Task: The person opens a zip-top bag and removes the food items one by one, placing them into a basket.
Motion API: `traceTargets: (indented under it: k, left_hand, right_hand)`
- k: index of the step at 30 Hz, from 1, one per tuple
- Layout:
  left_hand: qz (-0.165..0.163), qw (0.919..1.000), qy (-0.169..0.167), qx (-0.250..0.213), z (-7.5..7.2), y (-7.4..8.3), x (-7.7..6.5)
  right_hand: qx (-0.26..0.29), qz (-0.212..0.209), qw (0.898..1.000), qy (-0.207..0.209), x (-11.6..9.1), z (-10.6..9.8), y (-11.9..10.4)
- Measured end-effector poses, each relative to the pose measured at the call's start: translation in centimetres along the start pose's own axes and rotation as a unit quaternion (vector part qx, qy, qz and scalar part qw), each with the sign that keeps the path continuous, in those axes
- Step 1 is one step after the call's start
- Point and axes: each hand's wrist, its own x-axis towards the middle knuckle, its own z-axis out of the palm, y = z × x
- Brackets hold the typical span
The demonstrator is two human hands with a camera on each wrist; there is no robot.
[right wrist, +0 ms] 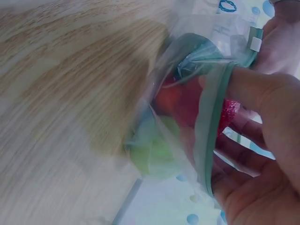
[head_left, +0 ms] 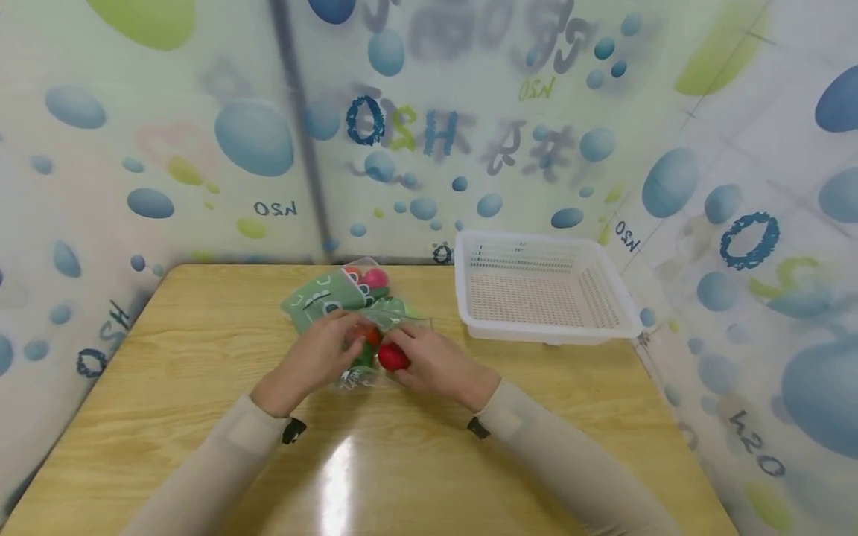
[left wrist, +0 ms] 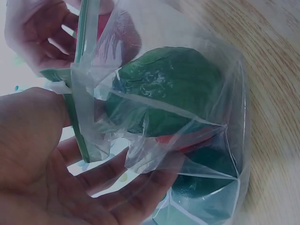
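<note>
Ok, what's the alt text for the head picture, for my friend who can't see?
A person's left hand holds a clear plastic bag of colourful things on a wooden table, while the right hand grips a round red thing. A white basket stands at the back right, with bubble-patterned walls around.

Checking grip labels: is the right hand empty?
No, the head view shows the right hand holding a round red item.

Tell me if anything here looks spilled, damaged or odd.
Nothing on the table looks spilled or damaged: the white basket sits upright, and the right hand grips a round red item. Only the back-wall lettering looks odd: it reads backward.
</note>
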Motion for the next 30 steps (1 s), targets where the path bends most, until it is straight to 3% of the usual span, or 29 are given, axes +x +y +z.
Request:
traceTargets:
  k: [11,21,30]
  left_hand:
    - [-0.004,0.9999,-0.007,-0.007,-0.3,-0.3,0.1]
    - [-0.004,0.9999,-0.005,-0.009,-0.3,-0.2,-0.3]
    - [0.002,0.9996,0.022,-0.016,-0.4,-0.7,-0.3]
  right_hand:
    - [0.048,-0.032,0.996,0.060,-1.2,-2.0,0.9]
    - [0.029,-0.027,0.993,0.107,-2.2,-4.3,1.8]
    - [0.014,-0.008,0.988,0.153,-2.8,-7.5,4.6]
